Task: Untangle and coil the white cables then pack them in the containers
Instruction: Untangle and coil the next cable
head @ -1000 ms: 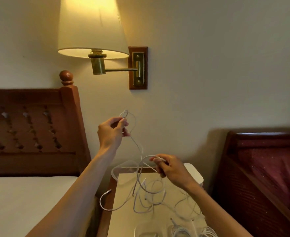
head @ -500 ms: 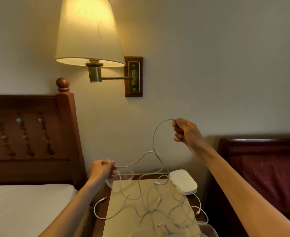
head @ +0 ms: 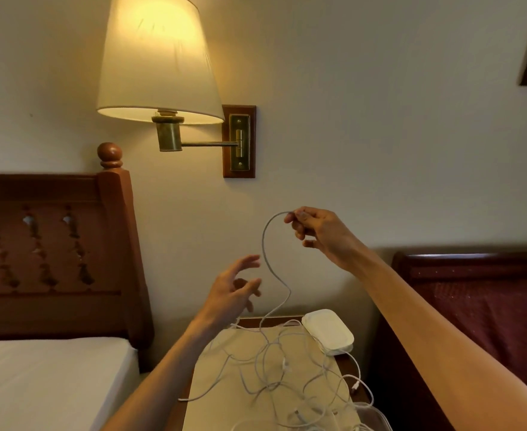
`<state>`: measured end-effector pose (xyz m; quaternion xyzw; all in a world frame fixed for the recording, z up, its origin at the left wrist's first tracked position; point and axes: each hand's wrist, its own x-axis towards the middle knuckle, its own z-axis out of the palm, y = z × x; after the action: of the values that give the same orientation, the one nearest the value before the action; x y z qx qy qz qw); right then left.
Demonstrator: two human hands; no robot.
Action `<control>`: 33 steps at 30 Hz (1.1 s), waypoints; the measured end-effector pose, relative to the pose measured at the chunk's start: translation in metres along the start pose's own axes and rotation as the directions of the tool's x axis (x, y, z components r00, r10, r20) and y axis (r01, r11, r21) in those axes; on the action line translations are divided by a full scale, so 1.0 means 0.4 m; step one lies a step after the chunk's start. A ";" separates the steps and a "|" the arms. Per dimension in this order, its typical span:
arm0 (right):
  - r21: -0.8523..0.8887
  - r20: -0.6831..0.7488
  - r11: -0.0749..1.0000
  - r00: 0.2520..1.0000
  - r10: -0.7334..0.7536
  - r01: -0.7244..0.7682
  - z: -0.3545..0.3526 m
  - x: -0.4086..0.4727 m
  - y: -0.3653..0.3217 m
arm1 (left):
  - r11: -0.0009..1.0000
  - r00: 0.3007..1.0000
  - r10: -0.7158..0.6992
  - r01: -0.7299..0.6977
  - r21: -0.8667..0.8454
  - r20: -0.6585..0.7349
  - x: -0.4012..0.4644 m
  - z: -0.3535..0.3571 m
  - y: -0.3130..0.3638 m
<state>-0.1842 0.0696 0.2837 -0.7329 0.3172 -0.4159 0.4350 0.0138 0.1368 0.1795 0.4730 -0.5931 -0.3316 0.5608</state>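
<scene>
A tangle of thin white cables (head: 274,368) lies spread over the beige top of the nightstand (head: 224,399). My right hand (head: 321,234) is raised above it and pinches one cable (head: 266,253), which arcs left and hangs down in a curve to the pile. My left hand (head: 234,290) is lower and to the left, fingers spread and holding nothing, just beside the hanging cable. A white lidded container (head: 329,331) sits at the nightstand's back right. A clear container (head: 371,415) shows at the bottom edge, partly cut off.
A lit wall lamp (head: 156,60) on a brass arm hangs above left. A wooden headboard (head: 53,244) and white mattress (head: 44,377) lie to the left; a dark red bed (head: 486,306) stands to the right. One cable end dangles over the nightstand's left edge.
My left hand let go of its cable, opened and rose toward the hanging strand. My right hand stays raised, still pinching the cable.
</scene>
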 end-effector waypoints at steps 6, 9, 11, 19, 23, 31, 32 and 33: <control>0.050 0.036 0.999 0.999 0.009 -0.010 -0.001 -0.016 0.009 | 0.997 0.972 -0.027 0.043 -0.064 0.234 0.009 0.066 0.021; 0.108 -0.008 0.991 0.997 0.076 -0.075 -0.054 -0.028 0.024 | 0.997 0.999 -0.026 0.028 -0.072 0.020 0.016 0.043 -0.015; 0.040 0.080 0.985 0.984 0.162 -0.166 -0.087 -0.045 0.049 | 0.989 0.996 -0.013 0.000 -0.147 -0.086 0.019 0.008 -0.019; 0.118 0.262 0.953 0.934 0.243 -0.281 -0.022 -0.084 0.067 | 0.805 0.895 0.446 -0.389 0.448 -0.024 0.051 0.010 0.057; 0.331 0.332 0.870 0.908 0.254 -0.365 0.009 -0.088 0.037 | 0.747 0.851 0.525 -0.447 0.492 -0.024 0.051 0.001 0.049; 0.563 0.355 0.719 0.905 0.235 -0.408 -0.007 -0.089 -0.007 | 0.871 0.912 0.402 -0.355 0.340 -0.076 0.036 0.010 0.011; 0.611 0.296 0.704 0.929 0.222 -0.363 -0.021 -0.085 -0.018 | 0.899 0.933 0.357 -0.332 0.287 -0.040 0.024 0.010 -0.018; 0.648 0.232 0.696 0.950 0.207 -0.310 -0.039 -0.080 -0.029 | 0.926 0.954 0.299 -0.290 0.239 0.001 0.009 0.011 -0.052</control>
<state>-0.2114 0.0950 0.2876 -0.4997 0.2123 -0.3842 0.7468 0.0137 0.1257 0.1608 0.4479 -0.6827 -0.1621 0.5541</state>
